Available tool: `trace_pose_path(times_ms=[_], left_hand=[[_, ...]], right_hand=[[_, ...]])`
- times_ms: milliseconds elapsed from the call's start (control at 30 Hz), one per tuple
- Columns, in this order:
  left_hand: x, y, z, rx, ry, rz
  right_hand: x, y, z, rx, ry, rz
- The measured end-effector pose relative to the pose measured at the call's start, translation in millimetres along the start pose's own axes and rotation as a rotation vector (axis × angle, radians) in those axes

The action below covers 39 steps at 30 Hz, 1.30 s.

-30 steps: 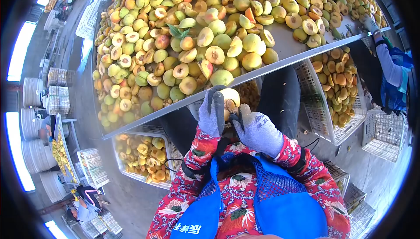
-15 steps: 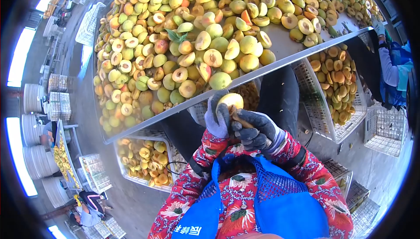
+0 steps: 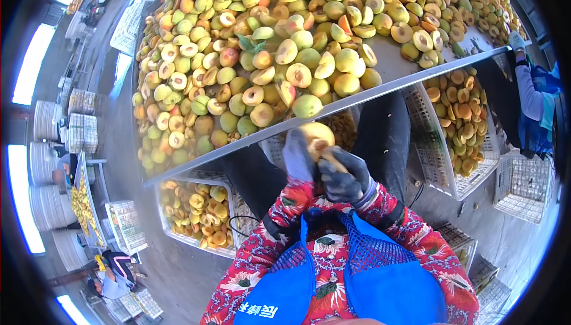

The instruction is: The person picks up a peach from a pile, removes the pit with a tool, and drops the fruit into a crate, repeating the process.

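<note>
My left hand, in a grey-and-lilac glove, is closed around a yellow peach half just below the table's metal edge. The cut face with its brown centre shows, slightly blurred. My right hand, in a dark grey glove, grips a slim tool with a brown handle. The tool's upper end meets the peach's cut face; its working tip cannot be made out. Beyond my hands, many halved peaches lie heaped on the metal table, some with pits in them.
A white crate of peach halves stands below left, and another crate stands at right. An open-topped crate sits farther right. A co-worker's gloved hand rests by the table's right end. Other people sit at far left.
The peach half has turned so its cut face shows more. My right hand has drawn closer to it, bringing the tool against the fruit. The whole view has shifted slightly.
</note>
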<state>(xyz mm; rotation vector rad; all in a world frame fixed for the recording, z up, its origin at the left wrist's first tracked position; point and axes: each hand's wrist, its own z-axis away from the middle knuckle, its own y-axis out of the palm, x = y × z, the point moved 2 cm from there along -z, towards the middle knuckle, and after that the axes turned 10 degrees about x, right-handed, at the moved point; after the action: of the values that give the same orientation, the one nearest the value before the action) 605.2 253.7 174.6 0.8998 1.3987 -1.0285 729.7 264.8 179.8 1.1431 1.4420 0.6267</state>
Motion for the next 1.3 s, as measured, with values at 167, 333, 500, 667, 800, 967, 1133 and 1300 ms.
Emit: trace_pose_path(times_ms=[167, 333, 500, 667, 800, 967, 1133, 1300], left_hand=[[32, -61, 22, -0.272, 0.492, -0.993], [-3, -177, 78, -0.761, -0.208, -0.603], [115, -312, 173, -0.596, -0.778, -1.213], [100, -280, 143, -0.439, -0.967, -1.231], [-3, -172, 39, -0.493, -0.08, -1.329], [-56, -44, -54, 0.259, 0.093, -1.209], [-27, -5, -84, 0.422, 0.037, -1.453], [-28, -35, -77, 0.219, -0.031, -0.761]], right_hand=[[-1, 6, -7, -0.129, -0.067, 0.325], [10, 19, 3, -0.659, -0.04, 1.146], [25, 4, 2, -0.813, 0.048, 1.316], [47, -13, 8, -0.945, 0.093, 1.493], [44, -3, 12, -0.977, 0.117, 1.507], [44, -18, 26, -0.887, 0.021, 1.577], [37, 16, 38, -0.921, -0.109, 1.859], [32, 40, 37, -0.936, -0.112, 1.563]])
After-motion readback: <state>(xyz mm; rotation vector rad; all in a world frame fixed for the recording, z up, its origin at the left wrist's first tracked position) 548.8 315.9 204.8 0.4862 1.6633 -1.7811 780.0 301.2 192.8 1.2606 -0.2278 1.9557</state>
